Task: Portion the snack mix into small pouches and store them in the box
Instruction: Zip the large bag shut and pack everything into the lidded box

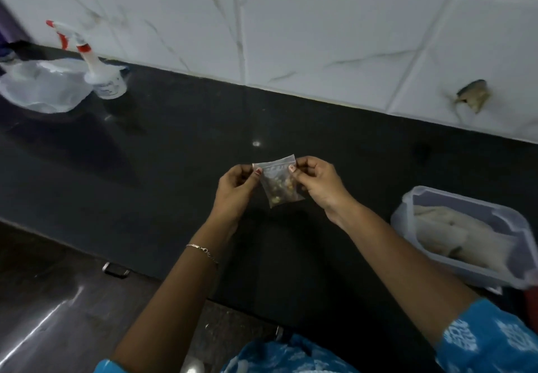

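Snack mix (278,190) fills the lower part of a small clear pouch (279,183) held in the air above a dark countertop (180,151), a little in from its front edge. Left hand (235,189) pinches the pouch's top left corner between thumb and fingers; right hand (317,183) pinches the top right corner the same way, so the top strip is stretched flat between them. A thin bracelet (203,251) circles the left wrist. To the right, a clear plastic box (463,235) sits tilted at the counter's near right edge, pale contents inside. Far left, a spray bottle (99,64) stands beside a crumpled white plastic bag (40,87), near the white tiled wall (320,32). Bare dark counter stretches between those things and the hands.
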A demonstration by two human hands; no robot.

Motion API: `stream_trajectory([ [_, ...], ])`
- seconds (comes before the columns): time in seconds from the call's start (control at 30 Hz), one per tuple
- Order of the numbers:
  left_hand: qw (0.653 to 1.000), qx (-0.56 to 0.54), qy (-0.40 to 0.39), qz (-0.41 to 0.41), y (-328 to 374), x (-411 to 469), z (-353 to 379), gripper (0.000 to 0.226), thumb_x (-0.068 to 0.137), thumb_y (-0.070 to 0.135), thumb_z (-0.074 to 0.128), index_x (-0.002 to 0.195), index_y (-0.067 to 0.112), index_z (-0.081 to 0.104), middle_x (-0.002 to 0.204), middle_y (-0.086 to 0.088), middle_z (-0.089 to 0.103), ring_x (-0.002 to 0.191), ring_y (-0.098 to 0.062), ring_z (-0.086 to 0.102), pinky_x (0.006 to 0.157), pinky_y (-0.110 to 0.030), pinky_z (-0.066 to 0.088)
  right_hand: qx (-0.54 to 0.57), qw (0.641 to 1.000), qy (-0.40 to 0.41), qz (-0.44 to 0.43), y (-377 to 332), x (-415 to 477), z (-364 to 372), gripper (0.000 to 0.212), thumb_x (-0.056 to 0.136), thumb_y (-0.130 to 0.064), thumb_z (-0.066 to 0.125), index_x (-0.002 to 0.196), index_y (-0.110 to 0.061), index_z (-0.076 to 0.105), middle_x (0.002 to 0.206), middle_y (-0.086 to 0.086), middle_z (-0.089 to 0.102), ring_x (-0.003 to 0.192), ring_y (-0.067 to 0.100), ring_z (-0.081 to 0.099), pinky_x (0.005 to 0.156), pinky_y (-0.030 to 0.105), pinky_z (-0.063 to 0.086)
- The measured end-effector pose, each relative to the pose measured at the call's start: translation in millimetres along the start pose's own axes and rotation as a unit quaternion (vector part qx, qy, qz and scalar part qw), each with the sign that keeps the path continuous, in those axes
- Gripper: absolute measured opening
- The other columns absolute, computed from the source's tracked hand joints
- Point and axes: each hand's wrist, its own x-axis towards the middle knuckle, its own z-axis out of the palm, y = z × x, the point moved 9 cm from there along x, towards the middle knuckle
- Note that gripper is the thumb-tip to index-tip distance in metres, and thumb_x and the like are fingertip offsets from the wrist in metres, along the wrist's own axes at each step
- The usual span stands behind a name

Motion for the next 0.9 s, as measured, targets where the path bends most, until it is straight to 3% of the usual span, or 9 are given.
stream_trajectory([
  [0.07,0.999,-0.022,-0.024,0.019,12.9,-2.1,22.5,0.012,0.093,0.018,0.060,0.099,0.010,0.065,0.090,-0.001,0.070,0.082,-0.009,0.066,0.069,-0.019,0.051,0.003,1.000,0.025,-0.011,-7.0,-12.4,-23.9,0.016,0.095,-0.014,0.059,0.109,-0.012,0.067,0.097,-0.002,0.071,0.077,-0.004,0.066,0.059,0.009,0.047],
  [0.27,0.986,-0.029,-0.157,0.050,44.7,-20.0,129.1,0.008,0.093,0.015,0.061,0.086,0.015,0.065,0.088,-0.001,0.070,0.082,-0.012,0.065,0.072,-0.024,0.052,0.023,0.989,0.137,-0.057,-16.9,-69.0,-119.0,0.015,0.096,-0.014,0.057,0.105,-0.007,0.066,0.090,0.000,0.070,0.078,0.000,0.067,0.063,0.013,0.050],
  [0.47,0.961,-0.001,-0.266,0.081,58.5,-53.9,229.6,0.012,0.095,0.013,0.057,0.100,0.003,0.062,0.089,-0.008,0.067,0.077,-0.013,0.064,0.069,-0.024,0.054,-0.009,0.963,0.258,-0.077,-13.3,-131.7,-205.9,0.006,0.095,-0.012,0.059,0.095,-0.012,0.065,0.077,-0.002,0.066,0.066,-0.001,0.061,0.060,0.013,0.048],
  [0.63,0.922,0.117,-0.343,0.134,54.5,-75.9,287.2,0.009,0.095,0.015,0.058,0.100,0.007,0.059,0.094,-0.014,0.067,0.083,-0.025,0.068,0.074,-0.035,0.058,-0.068,0.953,0.292,-0.047,5.7,-164.6,-256.4,0.010,0.095,-0.015,0.059,0.096,-0.007,0.066,0.078,0.004,0.068,0.069,0.011,0.064,0.063,0.020,0.052],
  [0.7,0.905,0.174,-0.350,0.171,54.1,-81.3,302.1,0.003,0.095,0.013,0.058,0.096,0.015,0.058,0.093,-0.008,0.066,0.079,-0.021,0.069,0.072,-0.033,0.059,-0.099,0.948,0.301,-0.039,14.6,-169.2,-271.1,0.007,0.095,-0.014,0.060,0.092,-0.011,0.065,0.074,0.001,0.068,0.065,0.011,0.064,0.063,0.024,0.051],
  [0.77,0.889,0.224,-0.340,0.207,53.7,-84.6,312.1,0.012,0.094,0.008,0.057,0.094,0.021,0.056,0.091,-0.003,0.064,0.076,-0.015,0.069,0.070,-0.030,0.059,-0.137,0.942,0.304,-0.035,21.0,-169.5,-279.5,0.007,0.095,-0.013,0.060,0.089,-0.015,0.064,0.071,-0.004,0.066,0.058,0.006,0.062,0.061,0.023,0.047],
  [0.9,0.853,0.312,-0.336,0.249,43.7,-84.6,325.1,0.013,0.093,0.006,0.058,0.102,0.015,0.058,0.092,0.000,0.065,0.080,-0.015,0.067,0.075,-0.037,0.058,-0.215,0.932,0.291,-0.017,31.4,-165.1,-284.6,0.006,0.095,-0.015,0.059,0.091,-0.013,0.063,0.074,-0.003,0.067,0.061,0.012,0.066,0.069,0.038,0.054],
])
